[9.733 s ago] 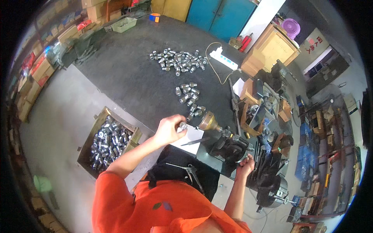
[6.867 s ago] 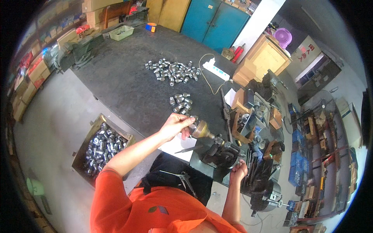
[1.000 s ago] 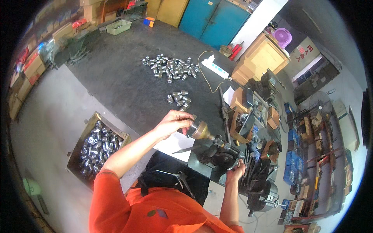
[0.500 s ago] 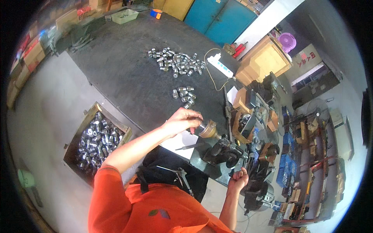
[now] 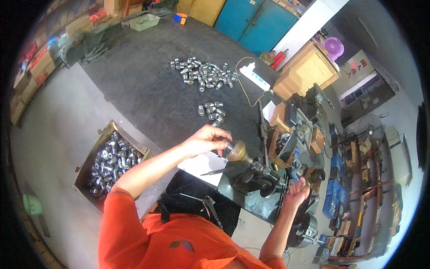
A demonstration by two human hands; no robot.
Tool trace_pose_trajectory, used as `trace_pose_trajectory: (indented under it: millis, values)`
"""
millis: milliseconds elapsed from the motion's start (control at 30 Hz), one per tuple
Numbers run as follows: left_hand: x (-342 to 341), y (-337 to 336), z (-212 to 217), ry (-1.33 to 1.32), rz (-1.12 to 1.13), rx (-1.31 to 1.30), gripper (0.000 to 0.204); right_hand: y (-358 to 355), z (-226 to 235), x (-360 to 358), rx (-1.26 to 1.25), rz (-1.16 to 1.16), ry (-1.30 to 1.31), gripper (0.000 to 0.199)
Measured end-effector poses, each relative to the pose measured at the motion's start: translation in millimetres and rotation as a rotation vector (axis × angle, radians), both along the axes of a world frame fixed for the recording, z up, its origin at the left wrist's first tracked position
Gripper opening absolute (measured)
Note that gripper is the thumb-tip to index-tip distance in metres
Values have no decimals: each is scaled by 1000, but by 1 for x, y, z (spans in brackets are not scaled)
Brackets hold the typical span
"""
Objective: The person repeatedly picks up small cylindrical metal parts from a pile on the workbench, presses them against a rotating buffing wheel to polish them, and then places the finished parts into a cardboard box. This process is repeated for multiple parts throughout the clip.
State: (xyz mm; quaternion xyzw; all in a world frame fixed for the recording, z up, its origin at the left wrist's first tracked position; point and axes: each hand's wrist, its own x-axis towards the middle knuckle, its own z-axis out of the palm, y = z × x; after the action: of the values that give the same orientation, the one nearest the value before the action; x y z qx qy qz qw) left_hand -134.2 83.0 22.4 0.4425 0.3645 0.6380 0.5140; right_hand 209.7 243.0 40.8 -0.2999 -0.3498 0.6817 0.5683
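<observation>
Right hand [image 5: 296, 193] has changed most: half a second ago it sat lower, just off the near end of the bench fixture [image 5: 264, 177]; now higher and farther right in the frame. Fingers curled; cannot tell whether they grip anything. Left hand [image 5: 208, 140], mid-frame, much as before: thumb and fingers pinched on a metal fitting [image 5: 229, 146], partly hidden, at the mouth of the brass-coloured cup [image 5: 239, 152].

Containers. Wooden crate [image 5: 106, 133], lower left: heaped with loose fittings [image 5: 114, 163]. Pale green tray [image 5: 145, 26], upper left: contents too small to tell. Open cardboard box [image 5: 274, 158], right of centre: assorted metal parts [image 5: 283, 141]. Blue bins [image 5: 332, 190], right side: small pieces in some.

On the dark bench [image 5: 134, 76], upper centre: large pile of fittings [image 5: 204, 74], smaller cluster [image 5: 210, 110] below it.
</observation>
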Motion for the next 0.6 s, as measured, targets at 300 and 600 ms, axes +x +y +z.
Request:
trace_pose_trajectory:
  millis: [300, 600]
  values:
    - [12, 5, 3, 10, 51, 23, 20, 50, -74, -24, -81, -262, -253, 21]
    - [8, 4, 1, 8, 32, -21, 22, -39, -88, 21, -238, 11, 14, 18]
